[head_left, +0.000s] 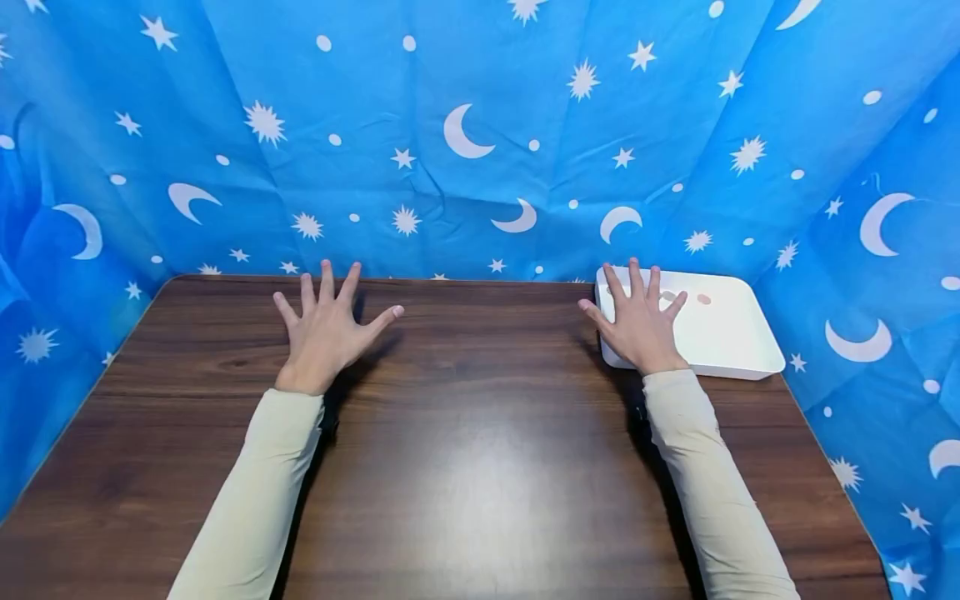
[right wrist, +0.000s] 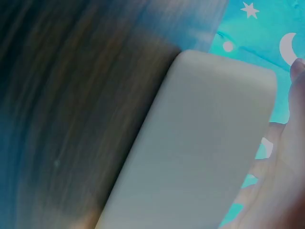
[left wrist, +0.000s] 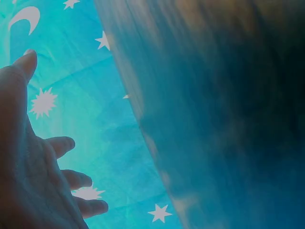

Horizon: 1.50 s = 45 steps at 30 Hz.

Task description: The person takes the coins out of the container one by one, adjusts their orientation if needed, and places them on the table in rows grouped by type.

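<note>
white tray (head_left: 738, 342) under right hand (head_left: 641, 325)

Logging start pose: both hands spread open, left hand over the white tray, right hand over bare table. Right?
Sides are swapped. In the head view the right hand is over the white tray, and the left hand is over the bare table. Both are spread open, as you said.

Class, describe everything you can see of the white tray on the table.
The white tray is a shallow rectangle with rounded corners and a low rim, apparently smooth plastic. It lies flat at the far right corner of the brown table, against the blue cloth. Two small things lie inside, too small to identify. The right hand, fingers spread, is over its left end.
</note>
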### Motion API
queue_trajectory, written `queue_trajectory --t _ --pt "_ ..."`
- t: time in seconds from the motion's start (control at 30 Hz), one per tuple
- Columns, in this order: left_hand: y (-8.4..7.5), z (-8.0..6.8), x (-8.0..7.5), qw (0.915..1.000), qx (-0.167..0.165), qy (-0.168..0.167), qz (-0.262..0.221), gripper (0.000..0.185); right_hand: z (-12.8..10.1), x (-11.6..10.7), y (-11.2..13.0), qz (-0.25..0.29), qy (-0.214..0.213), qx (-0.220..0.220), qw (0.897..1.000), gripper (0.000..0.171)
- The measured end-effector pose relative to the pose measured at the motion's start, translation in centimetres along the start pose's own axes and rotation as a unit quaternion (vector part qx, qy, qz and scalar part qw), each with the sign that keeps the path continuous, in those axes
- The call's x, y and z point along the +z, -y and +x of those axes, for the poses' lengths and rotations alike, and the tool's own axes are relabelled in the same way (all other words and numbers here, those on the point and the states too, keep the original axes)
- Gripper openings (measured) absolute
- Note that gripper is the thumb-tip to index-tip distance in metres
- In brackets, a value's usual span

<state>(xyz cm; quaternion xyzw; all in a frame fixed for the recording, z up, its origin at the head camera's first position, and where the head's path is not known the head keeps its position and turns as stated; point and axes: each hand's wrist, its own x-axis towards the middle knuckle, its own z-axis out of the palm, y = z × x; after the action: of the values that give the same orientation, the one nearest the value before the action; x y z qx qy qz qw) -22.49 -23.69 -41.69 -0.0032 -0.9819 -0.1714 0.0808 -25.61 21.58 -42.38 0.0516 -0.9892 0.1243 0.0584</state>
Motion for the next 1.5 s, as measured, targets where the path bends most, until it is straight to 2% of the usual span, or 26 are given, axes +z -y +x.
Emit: queue_trajectory --t 0.1,0.27,0.43,0.6,0.7,0.8,0.9,1.03,1.1,1.17,1.23,1.3,1.37,1.47,1.5 --pt "-0.4 0.0 -0.1 0.9999 0.000 -0.001 -0.014 0.111 -0.5 -0.5 -0.4 0.013 0.000 0.003 1.000 0.092" --pt "-1.1 -1.1 0.2 0.9989 -0.011 0.013 -0.043 0.108 -2.2 -1.2 -1.2 0.060 -0.008 -0.003 0.998 0.088" --pt "-2.5 -1.9 0.7 0.9955 -0.018 0.034 -0.087 0.105 -4.5 -2.2 -2.9 0.094 -0.044 -0.009 0.995 0.075" --pt "-4.1 -2.7 1.3 0.9891 -0.009 0.034 -0.143 0.099 -6.3 -3.1 -4.9 0.104 -0.060 -0.006 0.993 0.073" --pt "-4.9 -3.4 1.8 0.9820 -0.003 0.036 -0.186 0.095 -7.0 -3.5 -6.1 0.099 -0.061 0.002 0.993 0.073" --pt "-5.6 -3.9 2.1 0.9711 -0.001 0.044 -0.235 0.093 -7.3 -3.9 -7.4 0.098 -0.067 0.018 0.993 0.073" --pt "-6.3 -4.4 2.2 0.9610 -0.007 0.052 -0.272 0.090 -7.5 -4.0 -8.7 0.100 -0.070 0.036 0.992 0.072" --pt "-7.1 -4.9 2.5 0.9501 -0.018 0.044 -0.308 0.083 -7.3 -4.3 -10.1 0.102 -0.067 0.059 0.991 0.072" --pt "-7.7 -5.0 2.9 0.9410 -0.018 0.037 -0.336 0.079 -7.1 -4.5 -11.0 0.102 -0.066 0.069 0.990 0.073" --pt "-8.5 -5.1 3.5 0.9261 -0.016 0.031 -0.376 0.076 -7.0 -4.7 -11.9 0.105 -0.063 0.081 0.989 0.073" --pt "-9.5 -5.2 4.0 0.9058 -0.014 0.026 -0.423 0.072 -6.9 -4.9 -12.7 0.110 -0.057 0.090 0.988 0.073" --pt "-10.7 -5.3 4.6 0.8811 -0.011 0.021 -0.472 0.067 -6.6 -5.1 -13.5 0.116 -0.046 0.098 0.987 0.074" --pt "-11.7 -5.4 5.2 0.8630 -0.012 0.017 -0.505 0.062 -6.3 -5.2 -14.0 0.122 -0.033 0.108 0.986 0.076" --pt "-13.2 -5.6 6.0 0.8432 -0.012 0.019 -0.537 0.058 -5.7 -5.5 -14.6 0.125 -0.022 0.119 0.985 0.078" --pt "-13.7 -5.6 6.2 0.8396 -0.014 0.021 -0.543 0.057 -5.5 -5.6 -14.7 0.126 -0.019 0.124 0.984 0.078"
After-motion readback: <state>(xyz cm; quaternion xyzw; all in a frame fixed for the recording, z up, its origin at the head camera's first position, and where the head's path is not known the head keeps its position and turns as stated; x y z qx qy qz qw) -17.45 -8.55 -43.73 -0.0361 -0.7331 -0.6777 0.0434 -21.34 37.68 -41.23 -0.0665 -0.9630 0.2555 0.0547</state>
